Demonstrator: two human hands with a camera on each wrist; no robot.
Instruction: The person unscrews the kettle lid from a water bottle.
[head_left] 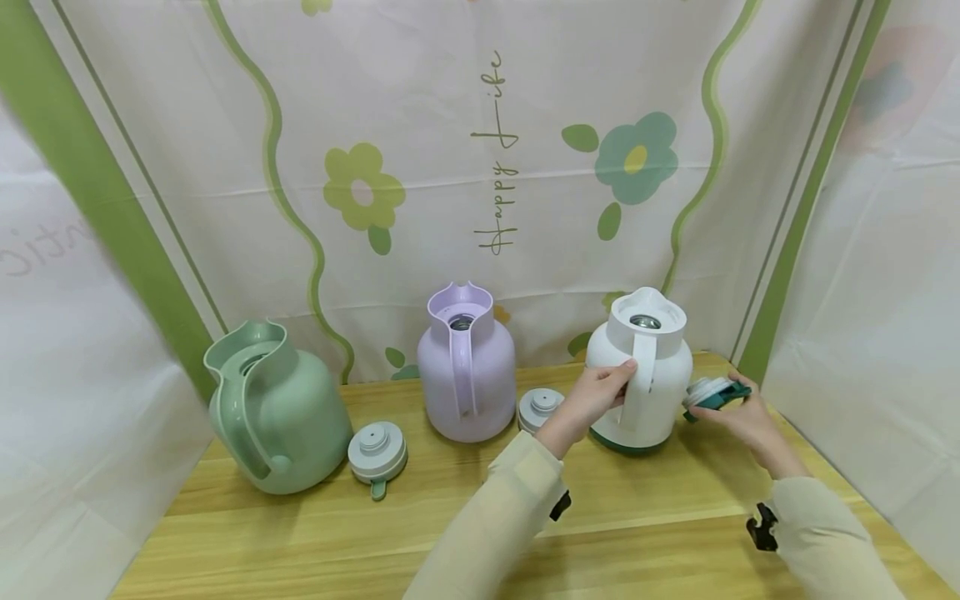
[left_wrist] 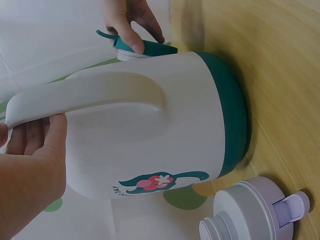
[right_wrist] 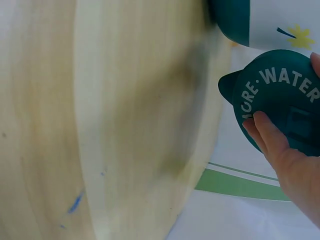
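Observation:
A white thermos jug (head_left: 670, 377) with a dark green base stands upright on the right of the table, its mouth uncovered. My left hand (head_left: 597, 395) holds the jug's handle (left_wrist: 90, 95), fingers curled around it in the left wrist view. Beside the jug's right side, my right hand (head_left: 748, 421) grips a dark green lid (right_wrist: 280, 95) with a pale underside. White lettering reading "MORE WATER" runs along the lid's top in the right wrist view. In the head view the lid is tilted, raised over the table.
A lilac jug (head_left: 495, 375) stands mid-table, with a grey-and-lilac lid (head_left: 537, 403) at its right. Farther left is a green jug (head_left: 315, 408), also uncovered, and its neighbouring grey-and-green lid (head_left: 377, 452). A flowered curtain (head_left: 450, 108) hangs behind the wooden table (head_left: 300, 546).

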